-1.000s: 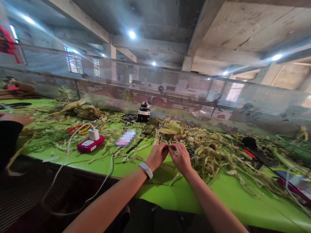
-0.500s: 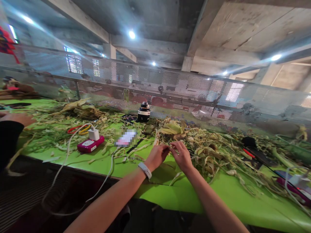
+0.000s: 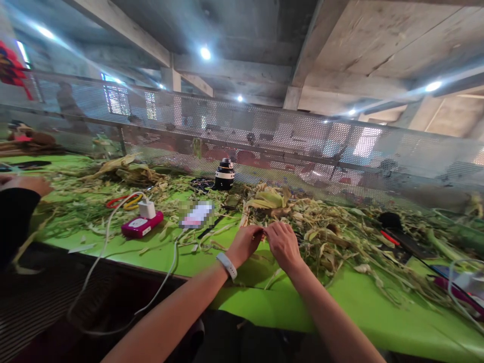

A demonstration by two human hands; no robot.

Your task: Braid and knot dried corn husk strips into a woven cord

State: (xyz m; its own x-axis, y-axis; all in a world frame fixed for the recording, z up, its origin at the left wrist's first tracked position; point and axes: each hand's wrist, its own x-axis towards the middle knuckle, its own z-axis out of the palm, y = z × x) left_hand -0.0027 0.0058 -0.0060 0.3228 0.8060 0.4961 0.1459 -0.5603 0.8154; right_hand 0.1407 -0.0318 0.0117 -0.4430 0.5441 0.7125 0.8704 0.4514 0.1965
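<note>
My left hand [image 3: 247,244], with a pale watch [image 3: 227,265] on its wrist, is closed in a pinch above the green table [image 3: 260,307]. Its fingertips meet those of my right hand [image 3: 283,245], whose fingers are curled and pressed together. What lies between the fingertips is too small and too hidden to make out. Just beyond my hands are yellowish dry husk leaves [image 3: 266,199], which look like corn husk. A heap of dried plant strips [image 3: 325,237] spreads beside and behind my right hand.
Left of my hands lie a blurred-out phone [image 3: 197,215] with a white cable and a magenta power bank [image 3: 141,224] carrying a white plug [image 3: 146,207]. A black bottle [image 3: 225,175] stands before the mesh screen [image 3: 264,136]. Another person's sleeve [image 3: 17,212] is at far left.
My right hand's fingers have curled inward and its back has turned more toward me. My left hand has stayed almost in place, still pinched at the same spot.
</note>
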